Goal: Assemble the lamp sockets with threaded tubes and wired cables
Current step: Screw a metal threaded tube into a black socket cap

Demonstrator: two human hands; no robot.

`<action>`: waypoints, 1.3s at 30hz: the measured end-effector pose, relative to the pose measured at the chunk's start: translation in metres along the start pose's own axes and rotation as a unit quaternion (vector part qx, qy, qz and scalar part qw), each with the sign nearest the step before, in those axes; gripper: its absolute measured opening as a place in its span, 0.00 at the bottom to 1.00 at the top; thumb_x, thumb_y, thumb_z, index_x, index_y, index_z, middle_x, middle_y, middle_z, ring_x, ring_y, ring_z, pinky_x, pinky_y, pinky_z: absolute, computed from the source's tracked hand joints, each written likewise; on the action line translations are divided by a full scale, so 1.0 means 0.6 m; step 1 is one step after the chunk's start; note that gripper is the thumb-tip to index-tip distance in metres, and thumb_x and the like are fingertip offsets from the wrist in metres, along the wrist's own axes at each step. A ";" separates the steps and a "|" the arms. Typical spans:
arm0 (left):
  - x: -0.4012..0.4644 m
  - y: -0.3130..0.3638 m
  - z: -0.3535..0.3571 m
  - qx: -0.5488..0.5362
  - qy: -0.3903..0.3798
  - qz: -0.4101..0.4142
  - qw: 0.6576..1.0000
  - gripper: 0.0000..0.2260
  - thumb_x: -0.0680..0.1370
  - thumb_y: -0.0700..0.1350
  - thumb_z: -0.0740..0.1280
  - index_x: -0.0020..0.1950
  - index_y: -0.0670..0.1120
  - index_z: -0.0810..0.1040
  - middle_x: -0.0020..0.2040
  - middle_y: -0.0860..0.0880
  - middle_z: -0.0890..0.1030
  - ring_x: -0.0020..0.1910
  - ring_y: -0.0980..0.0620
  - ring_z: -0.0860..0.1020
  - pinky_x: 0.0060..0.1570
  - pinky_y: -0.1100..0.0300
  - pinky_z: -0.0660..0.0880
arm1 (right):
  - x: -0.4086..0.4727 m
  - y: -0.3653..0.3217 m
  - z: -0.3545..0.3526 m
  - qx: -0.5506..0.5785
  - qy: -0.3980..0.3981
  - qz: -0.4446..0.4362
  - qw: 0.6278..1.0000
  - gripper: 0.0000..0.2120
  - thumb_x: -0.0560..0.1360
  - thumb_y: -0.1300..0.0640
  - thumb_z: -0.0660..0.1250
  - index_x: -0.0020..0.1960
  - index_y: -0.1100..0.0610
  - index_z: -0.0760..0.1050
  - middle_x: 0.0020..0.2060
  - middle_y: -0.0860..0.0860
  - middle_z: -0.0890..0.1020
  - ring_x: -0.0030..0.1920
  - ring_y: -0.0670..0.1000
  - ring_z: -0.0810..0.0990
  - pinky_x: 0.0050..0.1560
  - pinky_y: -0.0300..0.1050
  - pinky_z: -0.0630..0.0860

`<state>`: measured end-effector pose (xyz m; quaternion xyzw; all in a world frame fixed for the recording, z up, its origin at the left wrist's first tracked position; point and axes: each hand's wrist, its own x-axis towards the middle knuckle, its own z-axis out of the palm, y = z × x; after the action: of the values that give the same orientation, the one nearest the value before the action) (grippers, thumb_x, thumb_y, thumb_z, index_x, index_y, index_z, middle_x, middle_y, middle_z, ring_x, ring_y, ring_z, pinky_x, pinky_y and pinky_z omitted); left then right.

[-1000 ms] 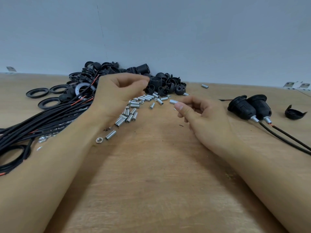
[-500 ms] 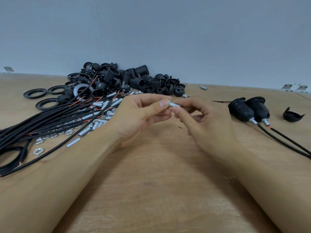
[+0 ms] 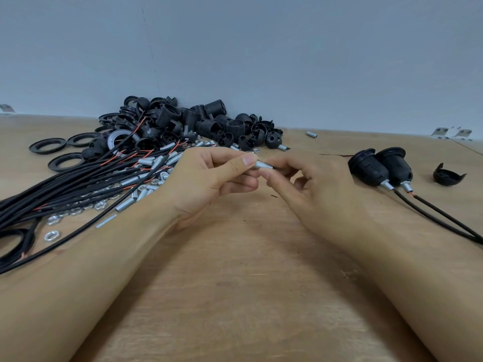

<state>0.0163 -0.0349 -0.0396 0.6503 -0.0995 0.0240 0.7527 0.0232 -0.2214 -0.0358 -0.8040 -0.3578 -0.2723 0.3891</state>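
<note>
Both the left hand point(image 3: 209, 176) and right hand point(image 3: 311, 184) pinch one threaded tube point(image 3: 263, 165); likely light, rigid and slippery, best gripped at its ends.

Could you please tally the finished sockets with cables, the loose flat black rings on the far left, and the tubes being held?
Finished sockets with cables, on the right: 2
Loose flat black rings at far left: 3
Metal tube pinched between left hand and right hand: 1
Total: 6
</note>
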 end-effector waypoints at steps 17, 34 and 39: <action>0.005 0.000 -0.009 -0.040 -0.036 -0.010 0.999 0.13 0.71 0.37 0.71 0.53 0.33 0.82 0.45 0.38 0.83 0.45 0.47 0.82 0.51 0.55 0.80 | -0.001 -0.011 0.002 0.030 -0.041 0.062 0.997 0.07 0.79 0.57 0.68 0.43 0.56 0.82 0.30 0.42 0.78 0.30 0.41 0.77 0.33 0.31 0.71; 0.000 0.013 -0.002 -0.116 -0.036 0.073 0.990 0.18 0.69 0.28 0.62 0.52 0.40 0.84 0.53 0.40 0.84 0.60 0.43 0.81 0.60 0.50 0.78 | 0.011 0.003 0.018 0.436 -0.095 0.347 0.825 0.17 0.81 0.52 0.62 0.38 0.57 0.81 0.28 0.51 0.75 0.28 0.46 0.71 0.23 0.37 0.68; -0.001 0.007 0.005 0.015 -0.004 0.064 0.998 0.27 0.65 0.31 0.61 0.64 0.40 0.75 0.52 0.42 0.85 0.61 0.43 0.80 0.66 0.46 0.74 | 0.012 0.007 0.019 0.418 -0.084 0.357 0.831 0.19 0.81 0.52 0.62 0.35 0.55 0.81 0.26 0.50 0.75 0.27 0.45 0.70 0.22 0.37 0.67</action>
<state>0.0150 -0.0370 -0.0354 0.6542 -0.1435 0.0717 0.7391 0.0327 -0.2115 -0.0390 -0.6565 -0.1570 0.1293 0.7264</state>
